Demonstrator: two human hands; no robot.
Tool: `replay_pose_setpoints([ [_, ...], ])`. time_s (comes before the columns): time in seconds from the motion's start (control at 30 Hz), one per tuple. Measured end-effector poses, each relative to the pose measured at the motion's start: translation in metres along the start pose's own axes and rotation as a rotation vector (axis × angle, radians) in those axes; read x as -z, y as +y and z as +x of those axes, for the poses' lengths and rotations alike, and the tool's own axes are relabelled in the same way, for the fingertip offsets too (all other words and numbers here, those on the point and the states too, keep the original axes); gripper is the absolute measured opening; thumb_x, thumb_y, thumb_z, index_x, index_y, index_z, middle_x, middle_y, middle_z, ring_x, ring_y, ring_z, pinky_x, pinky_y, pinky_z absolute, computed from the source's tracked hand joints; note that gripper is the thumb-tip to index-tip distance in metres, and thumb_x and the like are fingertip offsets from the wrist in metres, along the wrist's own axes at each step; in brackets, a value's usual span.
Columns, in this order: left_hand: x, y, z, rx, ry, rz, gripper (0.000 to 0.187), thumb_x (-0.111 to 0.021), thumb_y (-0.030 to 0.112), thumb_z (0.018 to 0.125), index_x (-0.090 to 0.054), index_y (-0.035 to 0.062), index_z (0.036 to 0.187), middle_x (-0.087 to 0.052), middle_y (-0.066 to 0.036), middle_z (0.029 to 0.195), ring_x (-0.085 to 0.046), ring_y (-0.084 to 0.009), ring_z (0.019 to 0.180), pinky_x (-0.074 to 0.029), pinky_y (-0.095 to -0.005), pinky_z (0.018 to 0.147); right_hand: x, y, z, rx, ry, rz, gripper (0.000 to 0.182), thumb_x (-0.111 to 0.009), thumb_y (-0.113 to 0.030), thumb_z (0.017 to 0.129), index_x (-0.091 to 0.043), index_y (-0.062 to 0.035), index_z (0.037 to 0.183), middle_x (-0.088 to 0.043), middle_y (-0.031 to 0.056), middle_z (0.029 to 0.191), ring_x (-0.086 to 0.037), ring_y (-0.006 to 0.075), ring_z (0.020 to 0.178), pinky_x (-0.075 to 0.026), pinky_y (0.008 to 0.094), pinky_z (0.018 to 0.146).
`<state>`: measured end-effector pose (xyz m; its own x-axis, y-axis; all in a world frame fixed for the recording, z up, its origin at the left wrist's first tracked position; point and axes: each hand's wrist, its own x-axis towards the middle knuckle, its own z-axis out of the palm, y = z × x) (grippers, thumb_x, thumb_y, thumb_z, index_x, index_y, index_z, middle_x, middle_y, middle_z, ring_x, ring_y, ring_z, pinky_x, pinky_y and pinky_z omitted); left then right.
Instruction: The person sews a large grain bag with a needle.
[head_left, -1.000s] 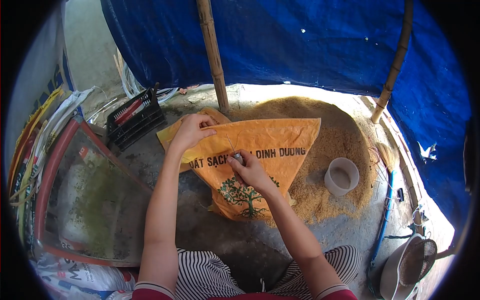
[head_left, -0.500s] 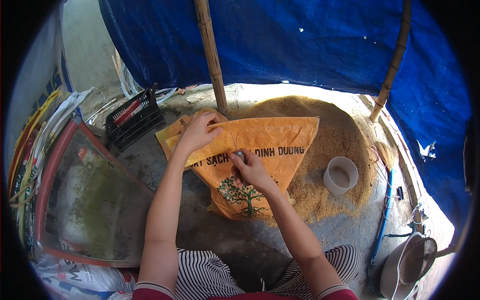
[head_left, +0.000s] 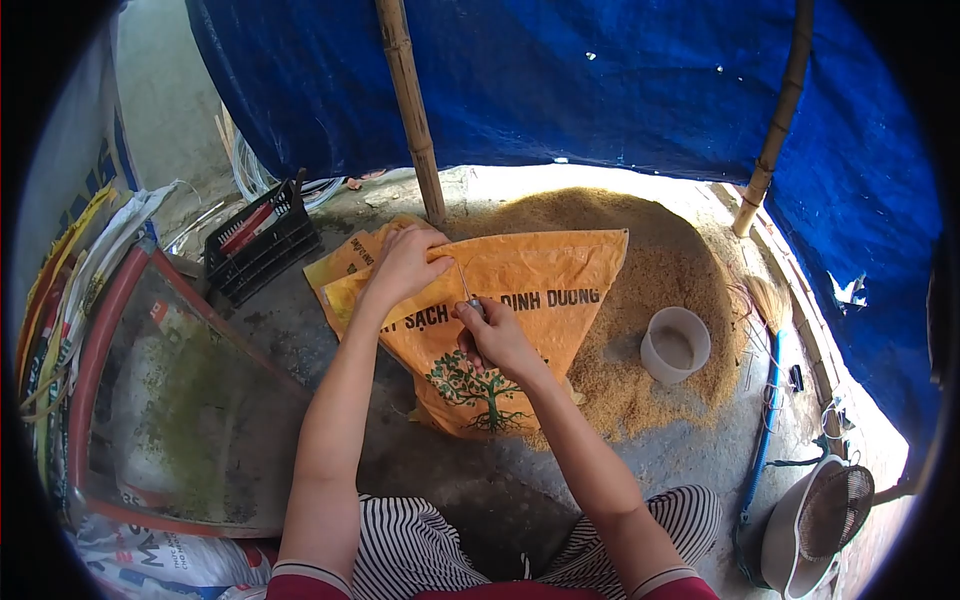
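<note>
An orange woven sack (head_left: pixel 540 270) with black lettering and a green tree print lies in front of me, its wide edge away from me. My left hand (head_left: pixel 408 265) pinches that far edge of the sack left of its middle. Closed around the handle of a thin pointed metal tool (head_left: pixel 476 303), my right hand (head_left: pixel 492 335) is over the lettering. The tool's thin shaft points up toward the sack edge, close to my left fingertips. Whether its tip passes through the fabric, I cannot tell.
Grain (head_left: pixel 640 400) is heaped behind and right of the sack, with a white tub (head_left: pixel 675 345) on it. A black crate (head_left: pixel 262 240) and red-framed panel (head_left: pixel 110 340) are left. A broom (head_left: pixel 768 400) and a basket with a sieve (head_left: pixel 800 530) are right.
My left hand has moved slightly right along the sack edge, nearer the tool. The tool sits closer to its fingertips. The whole view has shifted a little.
</note>
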<state>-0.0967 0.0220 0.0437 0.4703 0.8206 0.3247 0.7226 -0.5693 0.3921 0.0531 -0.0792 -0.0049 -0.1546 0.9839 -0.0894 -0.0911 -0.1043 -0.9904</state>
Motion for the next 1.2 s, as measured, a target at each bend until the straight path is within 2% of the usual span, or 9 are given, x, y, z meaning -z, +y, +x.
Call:
replay_pose_setpoints([
  [0.27, 0.009, -0.001, -0.003, 0.017, -0.038, -0.013, 0.030, -0.069, 0.027, 0.075, -0.070, 0.0069, 0.097, -0.066, -0.015, 0.096, -0.055, -0.0293, 0.098, -0.035, -0.0415, 0.093, -0.003, 0.004, 0.006, 0.005, -0.006, 0.016, 0.028, -0.046, -0.024, 0.096, -0.047, 0.0021, 0.087, -0.052, 0.0060, 0.055, -0.043, 0.0105, 0.036, -0.036, 0.0257, 0.033],
  [0.57, 0.001, -0.021, 0.001, 0.007, -0.090, -0.104, 0.030, -0.067, 0.025, 0.076, -0.068, 0.0046, 0.098, -0.065, -0.017, 0.096, -0.055, -0.0308, 0.098, -0.035, -0.0427, 0.094, -0.007, -0.002, 0.003, -0.050, -0.011, 0.026, 0.028, -0.046, -0.026, 0.096, -0.050, 0.0015, 0.097, -0.052, 0.0054, 0.057, -0.040, 0.0083, 0.036, -0.034, 0.0233, 0.032],
  [0.67, -0.004, -0.031, 0.003, -0.030, -0.093, -0.146, 0.029, -0.065, 0.023, 0.077, -0.067, 0.0026, 0.097, -0.065, -0.018, 0.094, -0.056, -0.0326, 0.097, -0.038, -0.0427, 0.091, -0.004, -0.006, 0.005, -0.177, -0.048, 0.196, 0.029, -0.043, -0.027, 0.097, -0.051, 0.0010, 0.099, -0.051, 0.0036, 0.058, -0.039, 0.0068, 0.036, -0.032, 0.0222, 0.031],
  [0.73, -0.002, -0.028, 0.001, -0.054, -0.090, -0.178, 0.028, -0.064, 0.023, 0.077, -0.067, 0.0013, 0.095, -0.064, -0.019, 0.092, -0.057, -0.0339, 0.095, -0.040, -0.0425, 0.088, 0.006, 0.005, 0.015, -0.324, -0.264, 0.862, 0.029, -0.042, -0.028, 0.097, -0.051, -0.0005, 0.100, -0.049, 0.0021, 0.058, -0.037, 0.0060, 0.036, -0.030, 0.0211, 0.030],
  [0.83, 0.002, -0.014, -0.002, -0.058, -0.057, -0.127, 0.027, -0.064, 0.021, 0.077, -0.066, -0.0008, 0.093, -0.064, -0.020, 0.088, -0.059, -0.0352, 0.089, -0.044, -0.0407, 0.079, 0.015, 0.010, 0.024, -0.377, -0.488, 1.235, 0.029, -0.044, -0.030, 0.097, -0.051, -0.0015, 0.098, -0.050, 0.0021, 0.059, -0.037, 0.0066, 0.037, -0.028, 0.0211, 0.029],
  [0.87, 0.000, -0.012, -0.002, -0.043, -0.066, -0.167, 0.024, -0.063, 0.018, 0.078, -0.066, -0.0014, 0.092, -0.064, -0.019, 0.087, -0.059, -0.0353, 0.086, -0.045, -0.0399, 0.076, 0.014, 0.011, 0.023, -0.376, -0.488, 1.235, 0.029, -0.044, -0.030, 0.097, -0.051, -0.0015, 0.098, -0.050, 0.0021, 0.059, -0.037, 0.0066, 0.037, -0.028, 0.0211, 0.029],
  [0.93, -0.002, -0.009, -0.002, -0.028, -0.077, -0.207, 0.022, -0.062, 0.016, 0.078, -0.065, -0.0020, 0.091, -0.064, -0.019, 0.086, -0.059, -0.0354, 0.083, -0.046, -0.0391, 0.073, 0.007, 0.002, 0.015, -0.219, -0.151, 0.404, 0.030, -0.046, -0.030, 0.096, -0.051, -0.0007, 0.096, -0.050, 0.0028, 0.058, -0.039, 0.0085, 0.038, -0.030, 0.0238, 0.030],
  [1.1, -0.010, 0.000, -0.005, -0.245, 0.041, -0.116, 0.017, -0.057, 0.009, 0.080, -0.063, -0.0037, 0.090, -0.061, -0.017, 0.081, -0.058, -0.0342, 0.079, -0.045, -0.0383, 0.069, 0.005, 0.004, 0.012, -0.116, -0.077, 0.196, 0.029, -0.047, -0.028, 0.096, -0.051, 0.0005, 0.097, -0.047, 0.0021, 0.056, -0.038, 0.0093, 0.036, -0.034, 0.0262, 0.031],
  [1.2, -0.011, 0.003, -0.006, -0.245, 0.063, -0.130, 0.016, -0.056, 0.006, 0.079, -0.065, -0.0018, 0.089, -0.062, -0.017, 0.085, -0.060, -0.0356, 0.079, -0.046, -0.0421, 0.071, 0.004, 0.006, 0.011, -0.040, -0.028, 0.039, 0.028, -0.047, -0.026, 0.095, -0.051, 0.0014, 0.097, -0.044, 0.0015, 0.054, -0.037, 0.0099, 0.035, -0.036, 0.0280, 0.031],
])
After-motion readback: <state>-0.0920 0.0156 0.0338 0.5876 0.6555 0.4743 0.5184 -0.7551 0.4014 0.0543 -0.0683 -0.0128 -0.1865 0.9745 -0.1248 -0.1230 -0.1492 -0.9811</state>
